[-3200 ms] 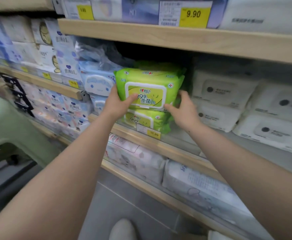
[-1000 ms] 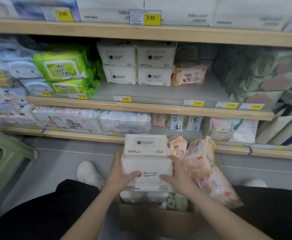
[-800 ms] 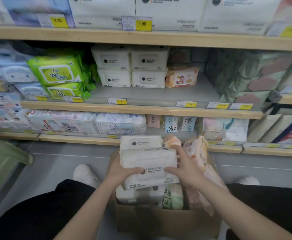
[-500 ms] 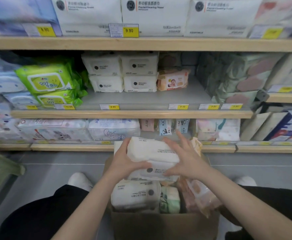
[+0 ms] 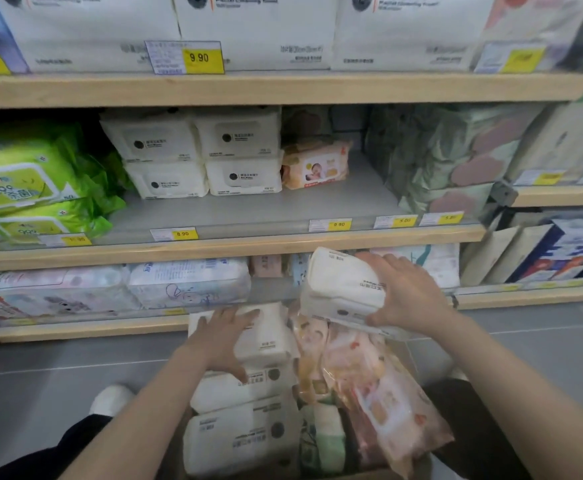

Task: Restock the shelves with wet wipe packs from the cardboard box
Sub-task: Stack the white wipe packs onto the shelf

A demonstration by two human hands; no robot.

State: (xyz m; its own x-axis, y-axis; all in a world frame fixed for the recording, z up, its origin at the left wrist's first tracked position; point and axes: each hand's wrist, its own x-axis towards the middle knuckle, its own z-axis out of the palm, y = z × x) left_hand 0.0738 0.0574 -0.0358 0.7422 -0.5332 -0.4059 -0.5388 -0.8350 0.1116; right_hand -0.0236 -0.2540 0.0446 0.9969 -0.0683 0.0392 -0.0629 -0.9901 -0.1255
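My right hand (image 5: 402,292) grips a white wet wipe pack (image 5: 342,289), lifted and tilted above the cardboard box (image 5: 369,474). My left hand (image 5: 222,336) closes around another white pack (image 5: 269,332) standing at the top of the box. Two more white packs (image 5: 241,434) lie stacked below it in the box, beside orange-pink baby wipe packs (image 5: 380,393) and a green pack (image 5: 324,434). On the middle shelf (image 5: 248,213), matching white packs (image 5: 196,154) stand stacked two high at the back.
Green wipe packs (image 5: 23,181) fill the shelf's left end, and one orange baby pack (image 5: 314,164) sits right of the white ones. Bare grey shelf lies in front of these. Large white packs line the top shelf (image 5: 248,88). A lower shelf (image 5: 186,285) holds pastel packs. My shoe (image 5: 110,398) is on the floor.
Both hands held one white pack over the box; now the right hand alone has carried it up and right, and the left hand has dropped onto another pack in the box.
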